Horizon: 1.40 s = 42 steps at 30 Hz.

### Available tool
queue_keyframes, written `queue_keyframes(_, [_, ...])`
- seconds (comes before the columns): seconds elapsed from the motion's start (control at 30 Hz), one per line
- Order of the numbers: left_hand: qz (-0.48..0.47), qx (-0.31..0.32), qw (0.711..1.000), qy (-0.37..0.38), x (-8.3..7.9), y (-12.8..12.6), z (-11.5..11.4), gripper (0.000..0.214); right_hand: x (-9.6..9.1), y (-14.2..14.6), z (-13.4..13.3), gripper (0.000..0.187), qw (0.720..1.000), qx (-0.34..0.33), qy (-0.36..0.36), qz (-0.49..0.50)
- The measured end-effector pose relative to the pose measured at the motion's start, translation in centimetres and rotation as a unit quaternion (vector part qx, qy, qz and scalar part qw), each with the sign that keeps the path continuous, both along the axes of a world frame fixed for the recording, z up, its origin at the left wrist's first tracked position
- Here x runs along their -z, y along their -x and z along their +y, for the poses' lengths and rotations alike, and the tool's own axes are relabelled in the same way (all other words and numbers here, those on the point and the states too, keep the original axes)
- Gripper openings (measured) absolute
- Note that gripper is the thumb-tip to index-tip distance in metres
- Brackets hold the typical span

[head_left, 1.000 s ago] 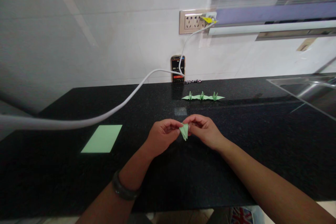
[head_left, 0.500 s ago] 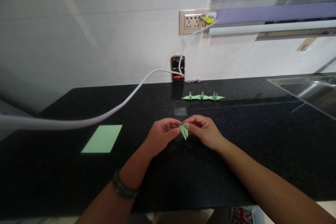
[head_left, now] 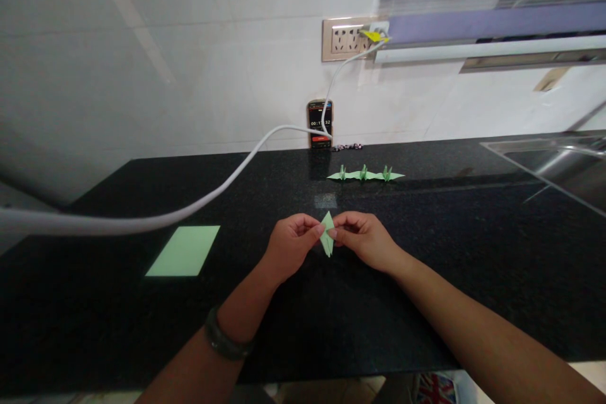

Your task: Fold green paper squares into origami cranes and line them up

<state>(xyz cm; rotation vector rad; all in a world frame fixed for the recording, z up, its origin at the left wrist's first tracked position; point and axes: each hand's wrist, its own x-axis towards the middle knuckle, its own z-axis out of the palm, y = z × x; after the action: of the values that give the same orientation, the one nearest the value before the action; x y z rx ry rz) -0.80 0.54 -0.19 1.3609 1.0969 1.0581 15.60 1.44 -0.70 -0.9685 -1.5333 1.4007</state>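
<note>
Between my hands is a small folded piece of green paper (head_left: 328,241), a narrow diamond with one point up and a split lower end. My left hand (head_left: 293,241) pinches its left edge between thumb and fingers. My right hand (head_left: 367,238) pinches the right edge in the same way. Beyond my hands, three folded green paper cranes (head_left: 364,173) stand in a row on the counter, wing against wing. To the left lies a flat stack or sheet of green paper (head_left: 184,251).
A black stone counter (head_left: 331,328) runs along the tiled wall. A phone (head_left: 320,124) showing a timer leans on the wall, with a beaded strap (head_left: 348,147) beside it. A white cable (head_left: 227,183) crosses from the socket (head_left: 353,40) to the left. The sink (head_left: 558,158) is at right.
The folded paper has turned in my fingers, and its upper point now stands up between my hands. Both hands still pinch it. The cranes and the flat paper stay put.
</note>
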Motion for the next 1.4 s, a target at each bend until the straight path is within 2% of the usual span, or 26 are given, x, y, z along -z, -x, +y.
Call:
queue_keyframes(0.3, [0.056, -0.022, 0.997, -0.038, 0.4, -0.35, -0.23, 0.018, 0.05, 0.35, -0.31, 0.018, 0.997, 0.012, 0.074, 0.024])
queue_keyframes(0.53, [-0.023, -0.002, 1.0, 0.017, 0.55, -0.7, -0.24, 0.018, 0.17, 0.49, -0.39, 0.013, 0.997, 0.036, 0.065, 0.014])
queue_keyframes(0.77, [-0.021, -0.017, 1.0, -0.002, 0.78, -0.79, -0.21, 0.02, 0.01, 0.82, -0.52, 0.012, 0.992, 0.048, 0.098, 0.059])
queue_keyframes(0.87, [-0.005, -0.027, 1.0, -0.014, 0.79, -0.78, -0.29, 0.019, -0.2, 0.89, -0.58, 0.017, 0.991, 0.047, 0.095, 0.085])
queue_keyframes(1.03, [0.031, -0.029, 0.999, -0.033, 0.55, -0.72, -0.52, 0.02, -0.3, 0.95, -0.64, 0.037, 0.987, 0.04, 0.09, 0.127])
queue_keyframes(1.23, [0.043, -0.003, 0.998, -0.052, 0.18, -0.76, -0.7, 0.021, 0.23, 1.01, -0.57, 0.033, 0.987, 0.018, 0.08, 0.138])
queue_keyframes(1.4, [-0.012, -0.002, 0.999, -0.035, 0.19, -0.72, -0.71, 0.02, 0.28, 0.82, -0.35, 0.038, 0.984, -0.013, 0.055, 0.169])
